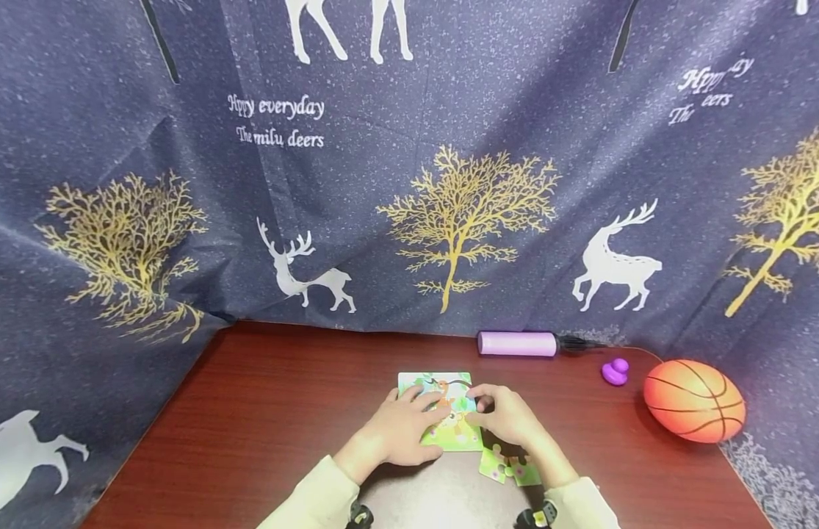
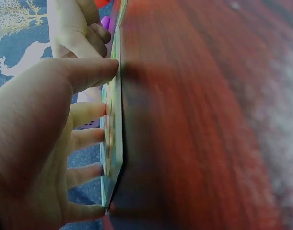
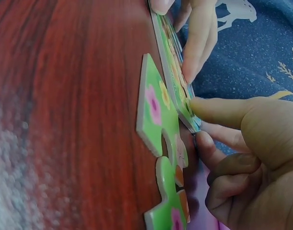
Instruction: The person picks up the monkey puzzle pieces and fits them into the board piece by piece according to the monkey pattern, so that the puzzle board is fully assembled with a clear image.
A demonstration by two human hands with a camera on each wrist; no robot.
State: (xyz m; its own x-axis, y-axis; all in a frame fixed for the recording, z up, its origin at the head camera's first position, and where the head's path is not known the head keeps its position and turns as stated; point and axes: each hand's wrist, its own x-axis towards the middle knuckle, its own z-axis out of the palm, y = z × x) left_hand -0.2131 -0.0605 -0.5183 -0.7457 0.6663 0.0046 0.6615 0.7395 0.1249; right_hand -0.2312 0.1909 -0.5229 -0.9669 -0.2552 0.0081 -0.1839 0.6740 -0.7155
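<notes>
A square jigsaw puzzle (image 1: 458,439) with a cartoon animal on green lies on the brown table. My left hand (image 1: 404,432) rests on its left part, the fingers spread and fairly straight; in the left wrist view the fingertips and thumb touch its top. At the puzzle's right edge, my right hand (image 1: 508,415) pinches with thumb and forefinger, its other fingers curled. Whether it grips one piece or the whole edge is hard to tell. Two loose green puzzle pieces (image 3: 153,103) with pink flowers lie joined or touching beside the puzzle, near the right wrist.
Toward the back of the table lies a lilac hand pump (image 1: 517,344) with a black end. Right of it sit a purple rubber duck (image 1: 615,372) and an orange basketball (image 1: 695,401). A dark blue curtain (image 1: 383,279) printed with deer and trees hangs behind the table.
</notes>
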